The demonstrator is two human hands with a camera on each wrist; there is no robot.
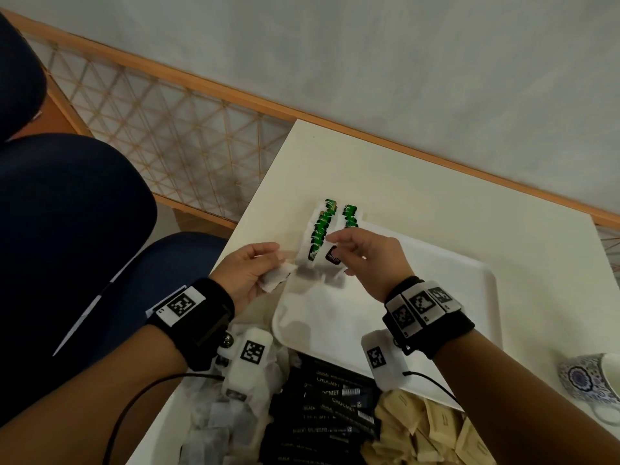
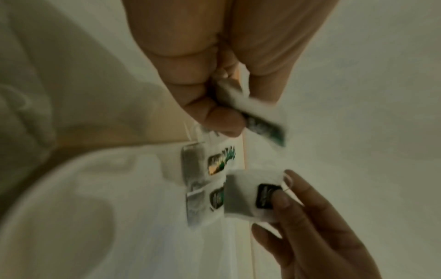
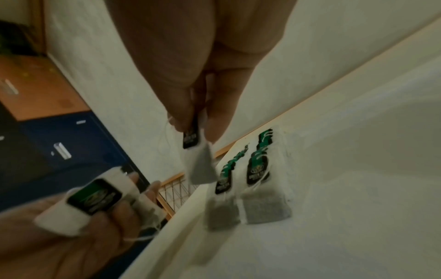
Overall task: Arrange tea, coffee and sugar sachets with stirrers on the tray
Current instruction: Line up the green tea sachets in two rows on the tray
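From the head view, the tea part of the job looks to be in hand: two overlapping rows of tea bags lie at the far left corner of the white tray, just beyond both hands. The right hand pinches one tea bag by its dark tag, which hangs right under that grip, close to the near end of the rows. The left hand is curled round a small bunch of spare tea bags, held just left of the tray's rim. Nearer than both wrists, a box holds loose tea bags, black coffee sachets and brown sugar sachets; I see no stirrers. A patterned cup stands on the surface, well to the right.

The left wrist view is blurred, but thumb and fingers clamp a white bag with a green label; the other hand's bag floats just past the grip, above the laid ones.

In the right wrist view the pinched bag dangles below the fingertips, above the near end of the rows, not yet touching the tray.

Next, I'd judge, it must be lowered so it overlaps the last bag, then let go gently, since these are light and shift easily
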